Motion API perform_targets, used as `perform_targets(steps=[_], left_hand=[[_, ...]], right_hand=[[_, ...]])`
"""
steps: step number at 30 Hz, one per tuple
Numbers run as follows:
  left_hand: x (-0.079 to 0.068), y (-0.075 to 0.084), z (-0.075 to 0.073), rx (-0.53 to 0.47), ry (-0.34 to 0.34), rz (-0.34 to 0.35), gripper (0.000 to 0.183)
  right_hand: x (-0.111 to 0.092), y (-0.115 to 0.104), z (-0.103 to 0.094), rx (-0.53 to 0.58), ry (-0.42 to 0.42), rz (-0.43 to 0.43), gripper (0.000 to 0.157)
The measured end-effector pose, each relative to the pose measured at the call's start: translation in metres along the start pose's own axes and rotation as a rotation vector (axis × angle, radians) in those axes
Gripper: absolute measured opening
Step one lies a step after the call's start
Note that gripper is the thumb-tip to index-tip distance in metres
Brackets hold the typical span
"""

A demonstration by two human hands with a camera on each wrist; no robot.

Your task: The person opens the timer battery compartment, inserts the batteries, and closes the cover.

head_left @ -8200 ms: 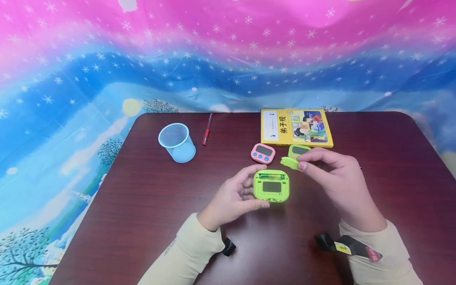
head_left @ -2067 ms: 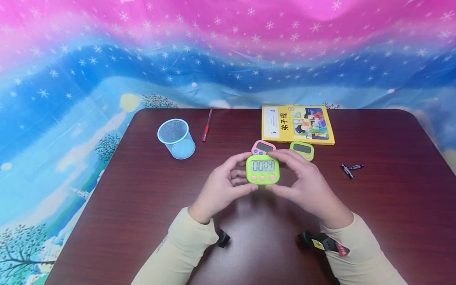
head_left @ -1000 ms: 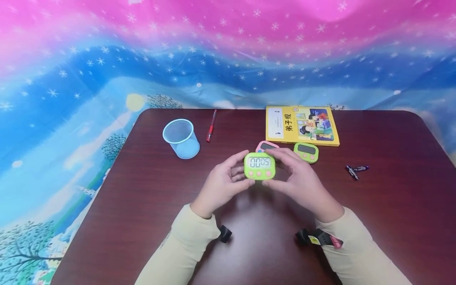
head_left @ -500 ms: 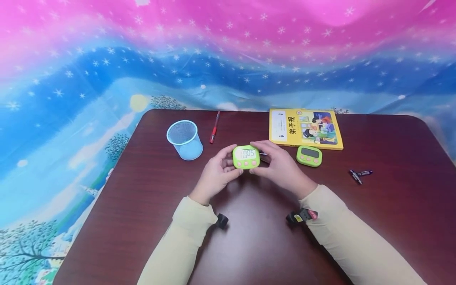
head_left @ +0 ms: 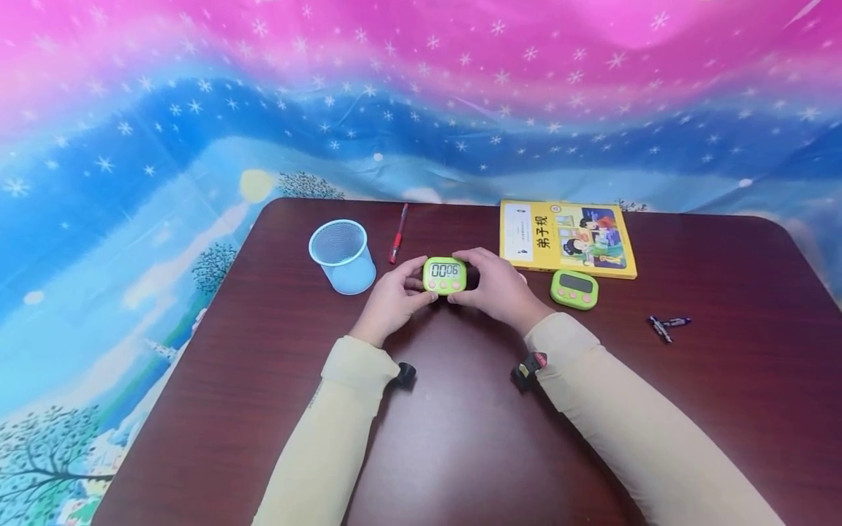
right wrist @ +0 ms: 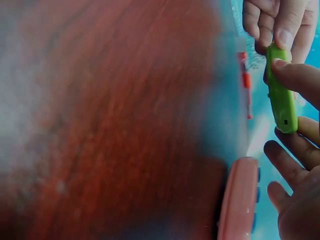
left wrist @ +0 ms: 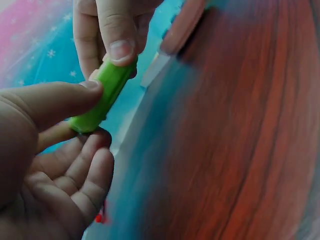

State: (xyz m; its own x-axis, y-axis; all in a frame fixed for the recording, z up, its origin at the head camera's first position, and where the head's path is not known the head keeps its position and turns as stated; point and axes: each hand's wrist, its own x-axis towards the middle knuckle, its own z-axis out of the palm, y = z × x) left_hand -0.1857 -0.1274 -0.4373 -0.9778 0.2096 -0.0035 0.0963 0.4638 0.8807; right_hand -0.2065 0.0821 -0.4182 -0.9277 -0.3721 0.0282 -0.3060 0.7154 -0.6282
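Both hands hold a green digital timer (head_left: 444, 275) between them, its lit screen reading 00 06 above a row of pink buttons. My left hand (head_left: 393, 301) grips its left side, thumb at the lower edge, as the left wrist view also shows. On the other side my right hand (head_left: 496, 288) pinches the timer with thumb below and fingers on top. A pink timer (right wrist: 239, 200) with blue buttons stands close by in the right wrist view; in the head view my right hand hides nearly all of it. Right of that hand lies a second green timer (head_left: 574, 290), screen blank.
At the left stands a blue mesh pen holder (head_left: 343, 257), with a red pen (head_left: 398, 234) lying beside it. A yellow book (head_left: 567, 239) lies at the back of the dark wooden table (head_left: 460, 438). Two small dark batteries (head_left: 664, 327) lie to the right.
Earlier the right hand held a green cover off the timer's back, a battery showing inside. Now the timer faces forward, counting from 04 to 06, and both hands have carried it left and farther away.
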Motion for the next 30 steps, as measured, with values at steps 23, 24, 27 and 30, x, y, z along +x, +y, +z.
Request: perform_targets(steps=[23,24,27,30], left_hand=[[0.006,-0.008,0.004,0.293,-0.002,-0.082,0.065],[0.006,-0.008,0.004,0.294,-0.001,-0.083,0.065],[0.006,-0.008,0.004,0.294,-0.002,-0.084,0.065],[0.007,-0.007,0.005,0.294,-0.002,-0.082,0.064]], right_hand=[[0.021,0.006,0.008,-0.224,-0.099,-0.068,0.071],[0.020,0.006,0.008,-0.228,-0.099,-0.068,0.071],[0.019,0.008,0.008,-0.239,-0.102,-0.072,0.072],[0.017,0.010,0.007,-0.237,-0.101,-0.069,0.075]])
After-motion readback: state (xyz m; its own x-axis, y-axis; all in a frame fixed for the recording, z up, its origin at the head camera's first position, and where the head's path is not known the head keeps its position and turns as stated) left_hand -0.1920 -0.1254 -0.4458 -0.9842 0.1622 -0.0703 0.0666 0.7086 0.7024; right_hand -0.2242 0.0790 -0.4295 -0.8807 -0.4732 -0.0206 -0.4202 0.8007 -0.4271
